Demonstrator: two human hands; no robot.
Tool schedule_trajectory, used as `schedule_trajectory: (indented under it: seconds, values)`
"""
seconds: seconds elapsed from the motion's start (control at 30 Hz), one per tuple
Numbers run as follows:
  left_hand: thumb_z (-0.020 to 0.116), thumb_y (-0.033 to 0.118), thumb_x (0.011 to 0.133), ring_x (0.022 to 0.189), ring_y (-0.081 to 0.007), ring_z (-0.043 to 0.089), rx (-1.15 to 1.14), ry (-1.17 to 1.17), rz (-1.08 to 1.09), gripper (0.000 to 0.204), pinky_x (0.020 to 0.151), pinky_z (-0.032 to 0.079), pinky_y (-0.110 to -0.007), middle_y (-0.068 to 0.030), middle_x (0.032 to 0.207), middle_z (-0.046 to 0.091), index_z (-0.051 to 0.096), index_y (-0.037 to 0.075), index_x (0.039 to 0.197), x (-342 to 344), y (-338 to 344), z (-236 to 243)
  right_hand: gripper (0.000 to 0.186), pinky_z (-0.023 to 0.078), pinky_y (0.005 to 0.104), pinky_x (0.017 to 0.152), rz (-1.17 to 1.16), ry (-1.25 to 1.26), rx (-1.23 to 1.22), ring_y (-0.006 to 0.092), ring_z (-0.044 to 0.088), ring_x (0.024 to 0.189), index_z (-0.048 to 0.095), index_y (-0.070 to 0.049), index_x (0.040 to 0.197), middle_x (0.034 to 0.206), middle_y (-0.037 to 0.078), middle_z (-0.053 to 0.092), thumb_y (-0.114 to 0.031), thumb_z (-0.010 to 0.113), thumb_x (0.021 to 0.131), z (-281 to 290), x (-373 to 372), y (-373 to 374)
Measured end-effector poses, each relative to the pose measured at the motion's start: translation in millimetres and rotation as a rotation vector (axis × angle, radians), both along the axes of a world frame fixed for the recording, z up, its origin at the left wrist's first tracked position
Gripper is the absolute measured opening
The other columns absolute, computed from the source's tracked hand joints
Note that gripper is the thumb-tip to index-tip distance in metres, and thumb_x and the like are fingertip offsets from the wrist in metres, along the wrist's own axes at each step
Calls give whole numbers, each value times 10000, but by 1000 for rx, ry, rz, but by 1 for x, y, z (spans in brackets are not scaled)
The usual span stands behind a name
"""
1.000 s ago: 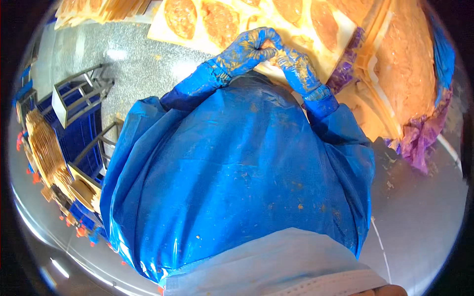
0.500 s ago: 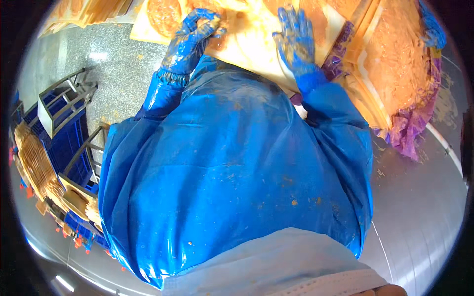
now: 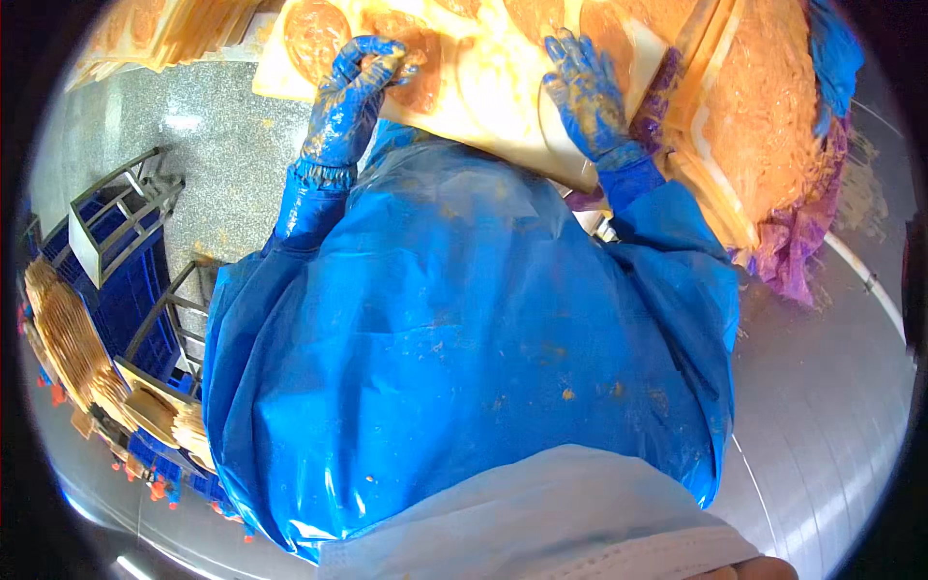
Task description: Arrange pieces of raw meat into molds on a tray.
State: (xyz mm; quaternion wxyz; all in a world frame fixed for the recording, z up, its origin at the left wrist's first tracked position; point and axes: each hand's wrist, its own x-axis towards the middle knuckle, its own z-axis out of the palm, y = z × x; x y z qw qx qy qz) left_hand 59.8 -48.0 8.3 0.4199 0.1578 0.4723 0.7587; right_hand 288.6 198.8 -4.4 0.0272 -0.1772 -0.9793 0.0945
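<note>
Both my hands wear wet blue gloves smeared with paste. My left hand (image 3: 350, 101) is closed in a pinch at the near edge of a pale board (image 3: 464, 121), beside a round flat patty (image 3: 418, 66) of orange-pink paste. What its fingertips hold, if anything, cannot be made out. My right hand (image 3: 588, 101) is open, fingers stretched and slightly apart, palm down over the board's right part. Just beyond its fingers is another round patty (image 3: 611, 41). A further patty (image 3: 316, 41) lies left of my left hand.
At the right, a large heap of orange-pink paste (image 3: 759, 116) lies on purple sheeting (image 3: 793, 256), beside pale boards (image 3: 715, 188). A crumpled blue thing (image 3: 836, 58) is at its far edge. Stacked boards (image 3: 188, 34) stand far left; metal frames (image 3: 130, 213) and blue crates (image 3: 126, 290) are left.
The view has shifted slightly. My left hand is a little further left and nearer, still pinched. My right hand has moved slightly right and nearer, staying open.
</note>
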Motion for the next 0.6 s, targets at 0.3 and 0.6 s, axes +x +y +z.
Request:
schedule_trajectory:
  seconds: [0.3,0.6]
  values:
    - [607,86,1025,1148,-219,651,-19,-30,16,173,1029,535,-412,-80,1220,659,644,50,1191,-7,11,-3,809,104,513,1281,51,84,160,395,178,1567,257,-24,1619,1671,219,264,-426,567,989,-18,-147,39]
    - [599,99,1033,1167,-241,653,-159,46,54,171,1038,534,-414,-106,1239,659,647,39,1186,-17,5,-3,708,202,509,1252,19,146,153,364,265,1538,320,-19,1591,1655,201,313,-390,521,1023,10,-128,71]
